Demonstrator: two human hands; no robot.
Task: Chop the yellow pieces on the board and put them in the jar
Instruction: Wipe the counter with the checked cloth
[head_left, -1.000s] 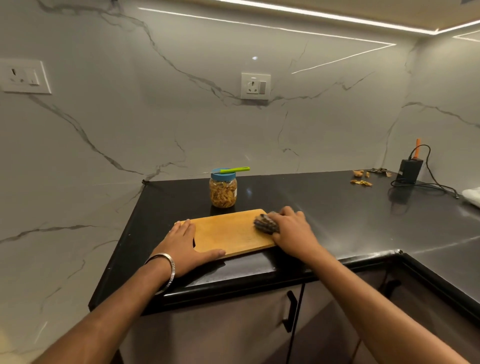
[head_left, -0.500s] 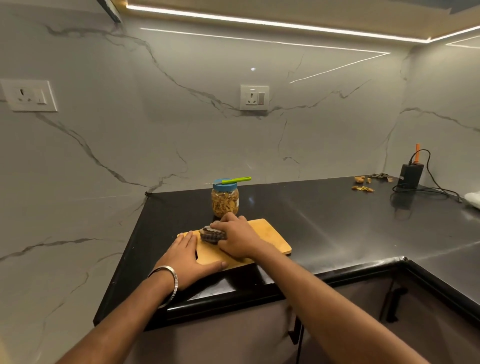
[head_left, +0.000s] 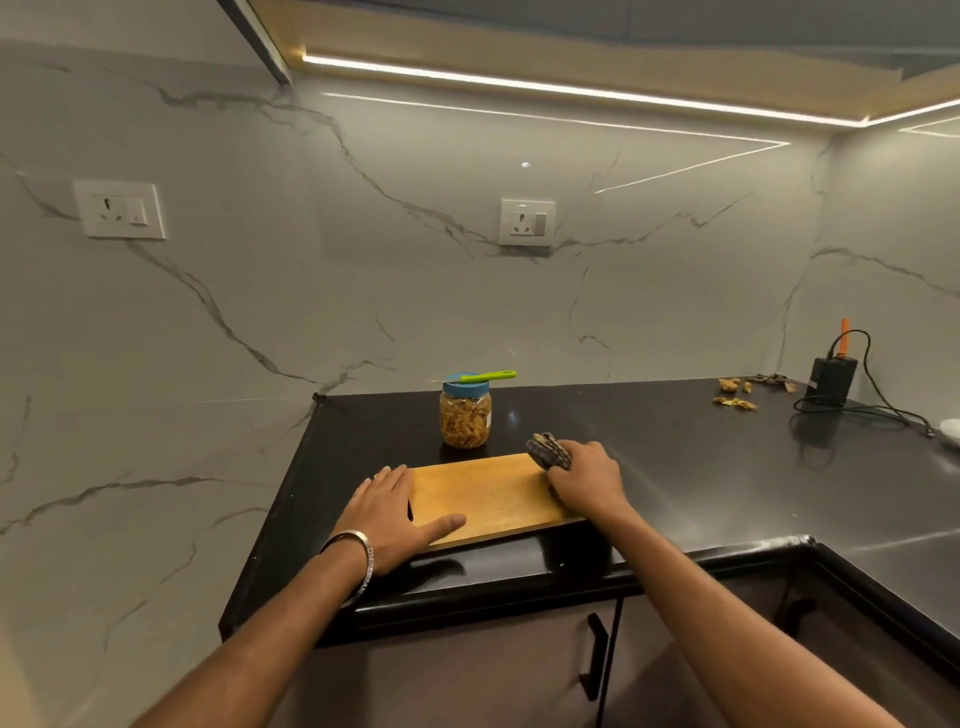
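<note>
Gripping cloth (head_left: 548, 450), right hand (head_left: 587, 480) | left hand (head_left: 389, 512) flat, board (head_left: 483, 493)

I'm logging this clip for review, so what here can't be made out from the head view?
- Right hand fingertips: hidden under the dark cloth it grips.
- Left end of the cutting board: covered by the flat left hand.
- Knife blade on the jar lid: too small to read.
- Scraps far right: too small to identify.
</note>
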